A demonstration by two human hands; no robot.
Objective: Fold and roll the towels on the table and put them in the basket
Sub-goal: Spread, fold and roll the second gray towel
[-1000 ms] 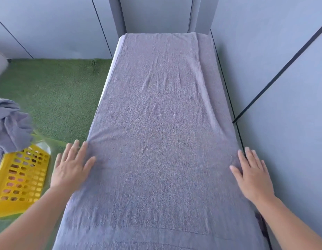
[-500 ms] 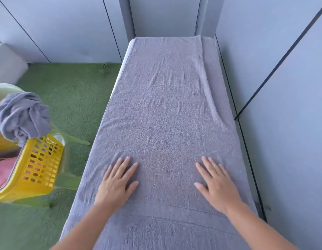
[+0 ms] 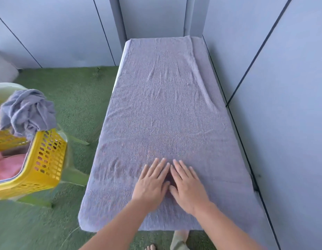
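A long grey towel (image 3: 165, 114) lies spread flat; a crumpled grey towel (image 3: 28, 112) overhangs the yellow basket (image 3: 46, 159).

I see a matt, nubby terry-cloth towel (image 3: 165, 109), a smooth perforated plastic basket (image 3: 46, 159), a rough synthetic-turf floor (image 3: 80, 98), and smooth matt wall panels (image 3: 292, 123).

Left hand (image 3: 150, 185), right hand (image 3: 188, 187) on towel (image 3: 165, 105)

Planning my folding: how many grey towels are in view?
2: one grey towel spread flat under the left hand and right hand; one crumpled towel on the yellow basket rim. More may hide inside.
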